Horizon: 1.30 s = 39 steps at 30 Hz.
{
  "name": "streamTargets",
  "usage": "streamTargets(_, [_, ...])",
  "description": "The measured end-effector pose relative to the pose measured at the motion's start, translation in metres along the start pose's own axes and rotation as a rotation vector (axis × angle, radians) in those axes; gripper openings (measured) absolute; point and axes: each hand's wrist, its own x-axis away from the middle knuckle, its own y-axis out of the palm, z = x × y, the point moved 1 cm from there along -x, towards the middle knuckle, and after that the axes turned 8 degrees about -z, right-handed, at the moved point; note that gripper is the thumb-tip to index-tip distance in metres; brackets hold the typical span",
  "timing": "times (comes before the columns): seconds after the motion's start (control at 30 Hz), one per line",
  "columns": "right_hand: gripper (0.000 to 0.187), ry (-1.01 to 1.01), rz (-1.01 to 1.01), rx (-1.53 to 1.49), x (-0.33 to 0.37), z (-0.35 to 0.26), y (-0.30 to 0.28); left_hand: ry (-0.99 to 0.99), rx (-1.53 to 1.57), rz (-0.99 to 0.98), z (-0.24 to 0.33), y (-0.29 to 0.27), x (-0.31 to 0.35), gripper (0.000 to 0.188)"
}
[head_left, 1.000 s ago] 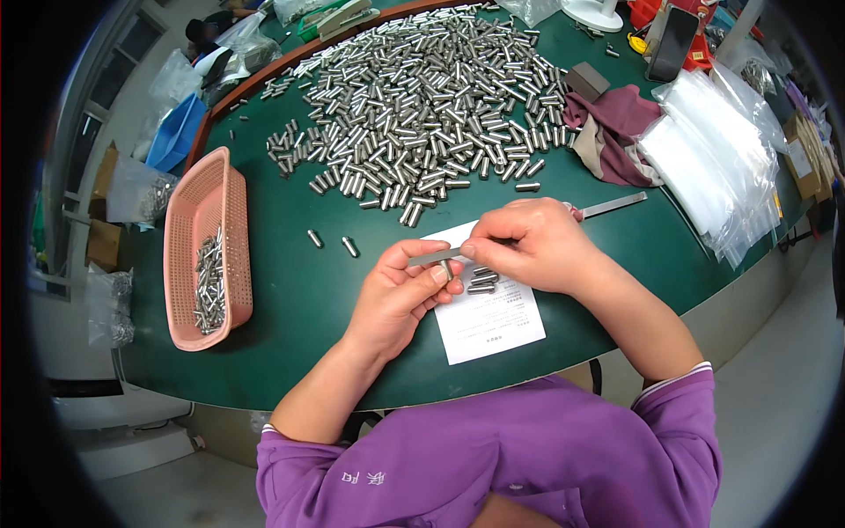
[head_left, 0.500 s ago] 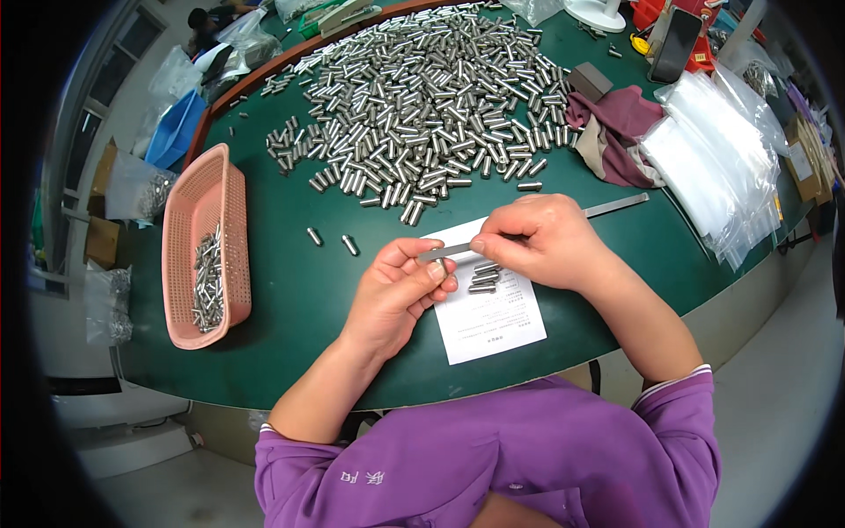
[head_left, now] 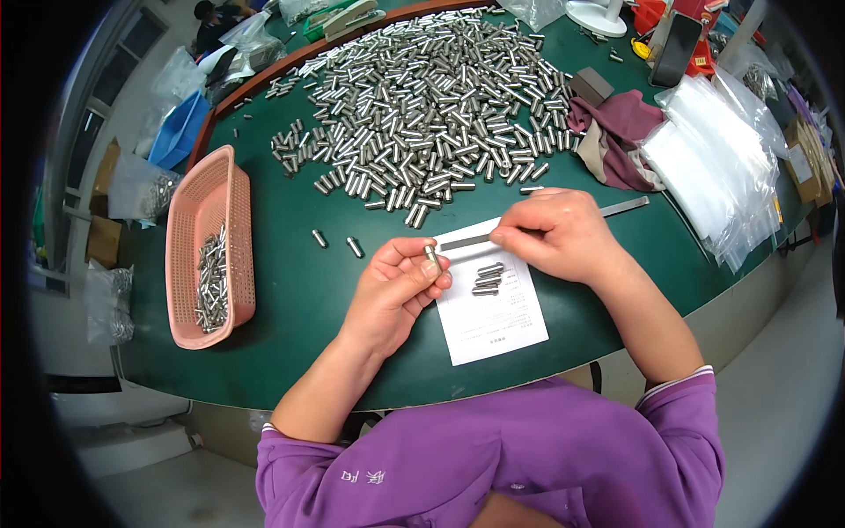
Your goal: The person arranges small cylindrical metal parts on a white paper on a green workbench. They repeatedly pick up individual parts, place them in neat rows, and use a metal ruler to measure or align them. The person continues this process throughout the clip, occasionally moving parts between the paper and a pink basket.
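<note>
Between the thumb and fingers of my left hand (head_left: pixel 392 286) a short silver metal pin (head_left: pixel 432 256) with a wider collared end stands tilted. My right hand (head_left: pixel 554 233) is closed on a thin flat metal file (head_left: pixel 465 242). The file's dark end points left, close beside the pin; whether they touch I cannot tell. Its shiny end sticks out beyond my right hand. Below both hands lies a white printed sheet (head_left: pixel 493 327), with several similar pins (head_left: pixel 488 280) in a small row on it. Two loose pins (head_left: pixel 355 247) lie on the green table left of the sheet.
A large heap of metal pins (head_left: pixel 431 106) covers the far middle of the table (head_left: pixel 290 361). At the left stands a pink plastic basket (head_left: pixel 180 264) with pins inside. On the right lie a maroon cloth (head_left: pixel 620 128), a grey block (head_left: pixel 591 86), clear plastic bags (head_left: pixel 713 150) and a phone (head_left: pixel 676 50).
The file has drawn back to the right, off the top of the pin. In my left hand the pin now shows more fully. The view has shifted slightly.
</note>
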Motion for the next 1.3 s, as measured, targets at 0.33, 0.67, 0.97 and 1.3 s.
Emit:
streamTargets(0.33, [0.018, 0.023, -0.04, -0.138, -0.005, -0.017, 0.015, -0.07, -0.02, -0.113, -0.008, 0.0, -0.002, 0.022])
streamTargets(0.67, [0.02, 0.056, -0.011, -0.161, 0.001, -0.002, -0.005, -0.01, 0.039, -0.085, -0.003, -0.003, -0.001, 0.026])
streamTargets(0.97, [0.018, 0.008, -0.051, -0.146, -0.003, -0.014, 0.009, -0.062, -0.02, -0.08, -0.005, 0.003, 0.0, 0.026])
streamTargets(1.3, [0.021, 0.064, 0.018, -0.084, 0.003, 0.001, -0.008, 0.075, -0.068, -0.112, 0.003, -0.001, 0.002, 0.026])
